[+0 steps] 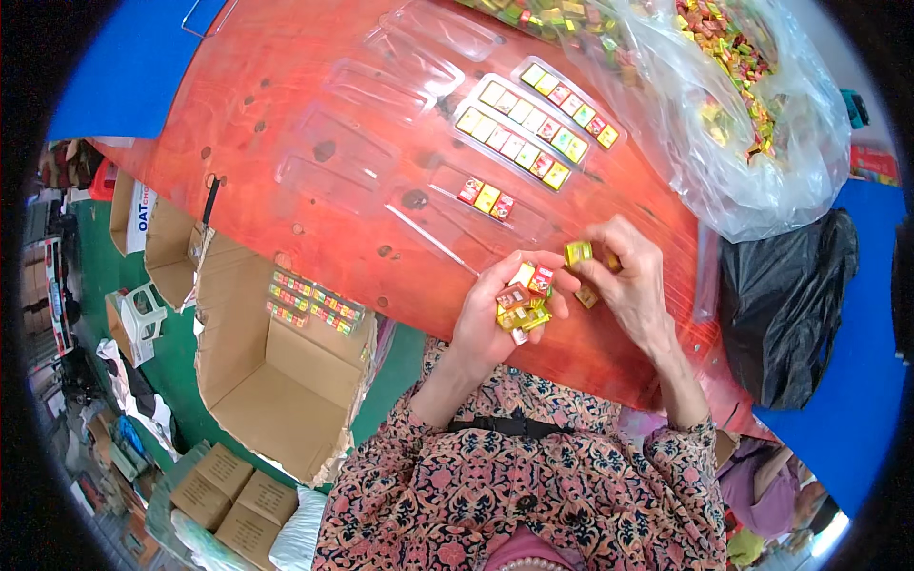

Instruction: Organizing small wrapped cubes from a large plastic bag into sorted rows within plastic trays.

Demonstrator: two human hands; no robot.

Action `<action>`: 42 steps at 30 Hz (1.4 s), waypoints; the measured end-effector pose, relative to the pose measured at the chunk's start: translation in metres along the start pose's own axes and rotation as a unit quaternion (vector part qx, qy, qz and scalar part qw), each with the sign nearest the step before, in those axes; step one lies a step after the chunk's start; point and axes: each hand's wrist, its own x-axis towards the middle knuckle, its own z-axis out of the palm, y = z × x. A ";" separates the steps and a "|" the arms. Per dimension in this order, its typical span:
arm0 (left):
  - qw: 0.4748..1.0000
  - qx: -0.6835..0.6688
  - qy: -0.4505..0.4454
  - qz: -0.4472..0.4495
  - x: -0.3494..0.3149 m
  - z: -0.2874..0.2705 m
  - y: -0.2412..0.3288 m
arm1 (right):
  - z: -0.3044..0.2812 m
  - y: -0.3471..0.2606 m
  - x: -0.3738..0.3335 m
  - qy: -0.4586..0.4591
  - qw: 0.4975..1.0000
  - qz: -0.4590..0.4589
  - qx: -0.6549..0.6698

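Observation:
My left hand (486, 319) is cupped, palm up, around a small heap of wrapped sweets (514, 309) in red, brown and yellow. Just to its right, my right hand (624, 285) pinches a yellow wrapped sweet (577, 252) between thumb and fingers. A brownish-yellow sweet (586, 297) shows just below that hand; whether it is held or lies on the table I cannot tell. Beyond my hands lies a clear plastic tray (443, 181) with three sweets (486, 199) side by side. Farther back, clear trays hold rows of sweets (522, 121) packed edge to edge.
More clear trays (338, 157) lie on the red table (257, 190). A large clear bag (705, 143) of loose sweets stands at the back right, near a black plastic bag (781, 305). At the table's left edge, an open cardboard box (233, 347) holds filled packs (312, 303).

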 end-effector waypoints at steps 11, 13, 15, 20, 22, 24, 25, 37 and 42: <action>0.998 0.014 0.045 -0.030 -0.008 0.008 -0.002 | 0.010 -0.017 0.053 -0.123 0.963 -0.136 -0.197; 0.999 0.015 0.042 -0.024 -0.008 0.008 0.000 | 0.011 -0.017 0.053 -0.140 0.964 -0.127 -0.186; 0.999 0.015 0.041 -0.025 -0.008 0.009 0.001 | 0.010 -0.016 0.051 -0.134 0.971 -0.146 -0.134; 0.997 0.037 0.058 -0.027 -0.007 0.013 0.001 | -0.005 -0.013 0.043 -0.130 0.986 -0.092 -0.045; 0.997 0.048 0.061 -0.028 -0.005 0.015 0.001 | -0.012 -0.022 0.037 -0.137 0.990 -0.046 0.008; 0.997 0.046 0.060 -0.025 -0.003 0.017 -0.001 | -0.019 -0.029 0.031 -0.168 0.972 0.083 0.142; 0.997 0.042 0.060 -0.023 -0.001 0.018 -0.002 | -0.020 -0.029 0.028 -0.165 0.972 0.084 0.142; 0.995 -0.052 0.084 -0.020 0.007 0.015 -0.013 | -0.010 -0.034 -0.002 -0.126 0.981 -0.148 0.020; 0.997 0.005 0.074 -0.025 0.007 0.020 -0.012 | -0.011 -0.035 0.004 -0.060 0.984 -0.011 0.168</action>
